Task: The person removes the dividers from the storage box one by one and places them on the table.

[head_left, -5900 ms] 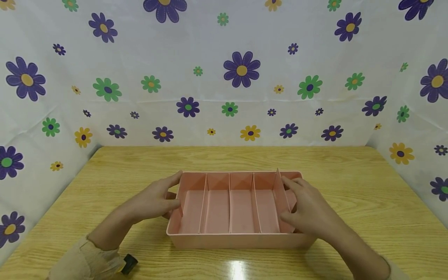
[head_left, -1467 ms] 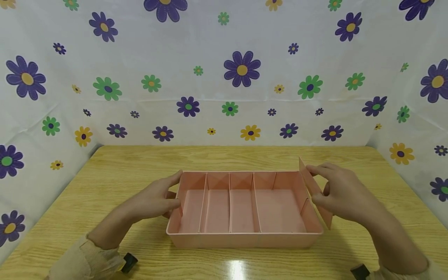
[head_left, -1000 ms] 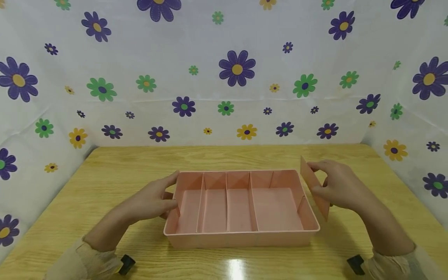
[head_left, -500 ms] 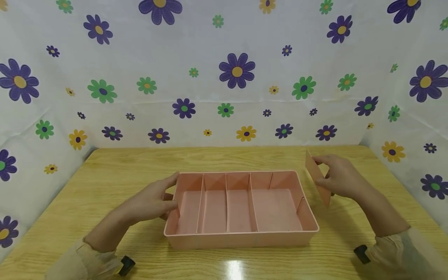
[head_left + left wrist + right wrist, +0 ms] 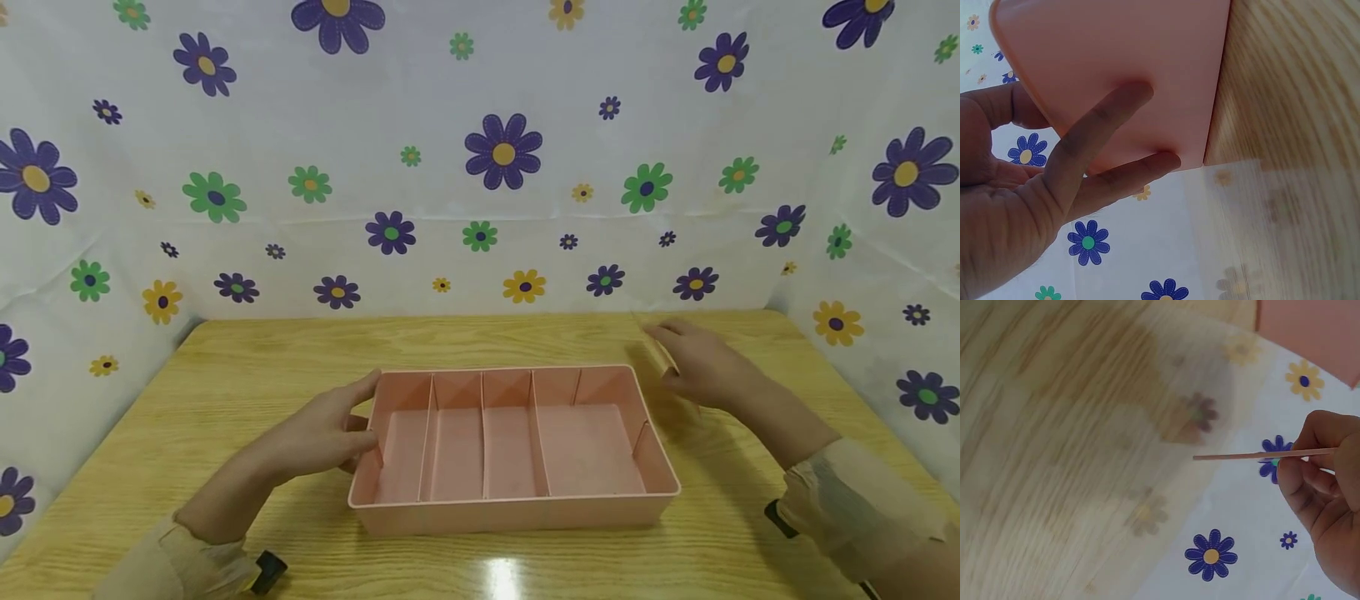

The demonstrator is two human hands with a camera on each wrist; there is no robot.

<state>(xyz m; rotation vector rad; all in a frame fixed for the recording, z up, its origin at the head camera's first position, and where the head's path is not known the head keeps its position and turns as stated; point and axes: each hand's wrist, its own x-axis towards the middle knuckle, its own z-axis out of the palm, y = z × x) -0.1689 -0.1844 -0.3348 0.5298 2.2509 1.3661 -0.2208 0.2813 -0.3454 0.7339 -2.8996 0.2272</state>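
Note:
A pink divided storage box (image 5: 517, 517) sits on the table in the head view, with several thin upright partitions (image 5: 541, 437) crossing it. Its right compartment is the widest. My left hand (image 5: 318, 433) grips the box's left end wall; in the left wrist view two fingers (image 5: 1107, 119) press against the outside of that wall. Beyond the box's back right corner, my right hand (image 5: 708, 362) pinches a loose pink divider (image 5: 1235, 455). The divider is held above the table, apart from the box, and appears nearly edge-on in both views.
The wood-grain table (image 5: 300, 346) extends around the box on all sides. A white flower-printed cloth (image 5: 420, 108) encloses the back and both sides. Small black pieces (image 5: 268, 572) show beside both sleeves.
My right hand has drawn the divider out of the box's right part, then carried it rightward and toward the back, turning it edge-on. My left hand keeps its hold on the left end.

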